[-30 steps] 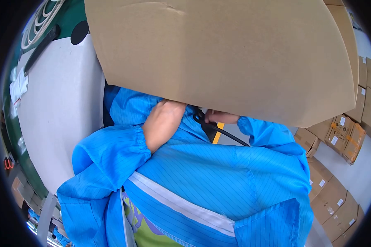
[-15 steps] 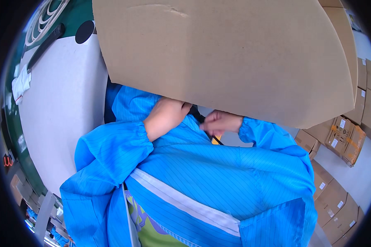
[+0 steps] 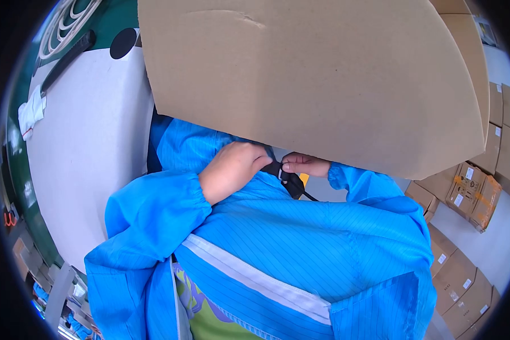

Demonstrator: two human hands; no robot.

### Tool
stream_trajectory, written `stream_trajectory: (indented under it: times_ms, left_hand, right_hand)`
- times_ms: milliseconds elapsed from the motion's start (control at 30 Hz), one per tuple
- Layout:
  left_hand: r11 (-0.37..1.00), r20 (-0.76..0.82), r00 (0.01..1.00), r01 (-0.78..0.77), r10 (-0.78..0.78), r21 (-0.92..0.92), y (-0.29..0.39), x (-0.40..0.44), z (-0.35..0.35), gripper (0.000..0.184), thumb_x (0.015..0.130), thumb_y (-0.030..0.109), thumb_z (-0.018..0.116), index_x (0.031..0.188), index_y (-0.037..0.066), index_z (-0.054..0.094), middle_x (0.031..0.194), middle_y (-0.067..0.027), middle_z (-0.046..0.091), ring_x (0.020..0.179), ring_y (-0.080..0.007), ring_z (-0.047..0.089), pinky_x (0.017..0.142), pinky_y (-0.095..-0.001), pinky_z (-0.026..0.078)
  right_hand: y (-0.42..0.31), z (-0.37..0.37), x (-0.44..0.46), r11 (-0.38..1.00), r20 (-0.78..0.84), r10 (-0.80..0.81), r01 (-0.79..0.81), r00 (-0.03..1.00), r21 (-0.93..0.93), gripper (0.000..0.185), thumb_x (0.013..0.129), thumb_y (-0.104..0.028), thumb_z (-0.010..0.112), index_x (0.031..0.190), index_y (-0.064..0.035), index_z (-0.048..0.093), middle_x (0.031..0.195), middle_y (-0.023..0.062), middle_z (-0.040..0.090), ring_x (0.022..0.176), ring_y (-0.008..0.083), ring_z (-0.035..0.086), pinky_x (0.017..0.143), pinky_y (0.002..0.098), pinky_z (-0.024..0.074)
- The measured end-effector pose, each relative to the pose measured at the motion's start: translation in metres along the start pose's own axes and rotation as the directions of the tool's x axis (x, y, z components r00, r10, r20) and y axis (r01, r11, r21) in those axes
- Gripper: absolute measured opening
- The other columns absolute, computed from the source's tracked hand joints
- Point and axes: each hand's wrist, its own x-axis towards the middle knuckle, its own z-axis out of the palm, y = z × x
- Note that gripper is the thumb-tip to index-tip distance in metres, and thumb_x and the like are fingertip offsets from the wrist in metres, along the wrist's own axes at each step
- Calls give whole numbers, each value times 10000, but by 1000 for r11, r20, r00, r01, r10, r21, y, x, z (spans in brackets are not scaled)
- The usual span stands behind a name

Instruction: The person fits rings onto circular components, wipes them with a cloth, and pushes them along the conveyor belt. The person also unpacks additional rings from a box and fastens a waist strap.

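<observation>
Below the edge of a large cardboard sheet, both hands meet at a black object with a black cable running off to the lower right. My left hand comes from the left, fingers curled, its fingertips closed on the black object's upper end. From the right, my right hand pinches the same object near a small light-coloured part. Blue striped sleeves cover both arms. What the black object is cannot be made out.
A white panel with a black round piece stands at the left, beside a dark handle-like bar and a coiled white cable. Taped cardboard boxes stand at the right. Something yellow shows behind the black object.
The right hand first moved off the looped cable, then closed on the black object beside the left fingers. More of the black object shows now, and the view has shifted slightly.
</observation>
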Motion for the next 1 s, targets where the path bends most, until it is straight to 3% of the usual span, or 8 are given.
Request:
stream_trajectory:
  times_ms: [67,167,333,500,600,733,867,1000]
  left_hand:
    - [998,73,996,58,-58,4,1,-13,-1,114,744,64,535,791,-16,602,806,-196,565,753,-336,540,680,-384,443]
    - [989,-155,980,-112,126,96,4,-41,-21,152,689,-12,558,837,-12,590,858,-182,528,822,-326,510,743,-357,427]
    - [925,-410,872,351,-266,145,25,-93,-44,317,609,-95,587,902,4,520,909,-163,479,885,-325,468,787,-349,398]
    - [898,-516,788,433,-337,75,16,-135,-40,294,619,-101,581,881,12,514,898,-156,487,875,-316,485,778,-347,401]
    - [792,-464,643,526,-609,-311,1,-164,-26,292,638,-81,587,904,22,523,948,-155,502,894,-308,502,786,-345,402]
    - [837,-654,554,489,-516,-246,4,-191,-10,297,666,-61,582,948,21,534,1006,-151,511,915,-286,515,809,-338,402]
    - [893,-743,514,369,-428,-259,-5,-223,9,333,693,-14,597,1018,37,545,1042,-143,510,971,-282,505,843,-330,394]
    - [798,-739,444,566,-506,-206,3,-254,47,380,717,21,598,1089,69,532,1092,-139,501,1030,-283,485,871,-328,379]
  right_hand:
    - [-1,1,-5,1000,63,-1,0,998,19,202,857,-209,507,938,-38,578,853,22,590,818,102,518,826,252,395]
    - [-21,0,-9,999,-30,24,-23,999,35,207,857,-211,507,932,-31,577,864,23,594,831,101,519,839,258,392]
    - [-27,4,-9,995,-167,96,-92,981,31,205,860,-205,499,938,-31,574,866,28,594,834,102,517,847,263,389]
    - [-28,1,-4,994,-4,31,-30,1000,102,174,853,-191,512,916,-38,567,833,32,585,806,103,521,782,254,406]
    - [-36,5,-1,990,47,38,-44,998,132,152,848,-179,522,899,-41,562,813,33,578,785,104,524,745,253,409]
    - [-52,25,3,994,54,101,-98,993,-50,139,838,-165,534,872,-31,547,756,53,564,741,111,525,682,269,418]
    - [-91,48,-1,877,-91,-106,50,990,-477,159,835,-161,532,925,-34,560,832,114,599,781,168,565,666,288,442]
    - [-106,57,4,710,-111,-363,198,925,-676,135,794,-86,556,919,-41,580,814,142,592,726,217,574,636,293,448]
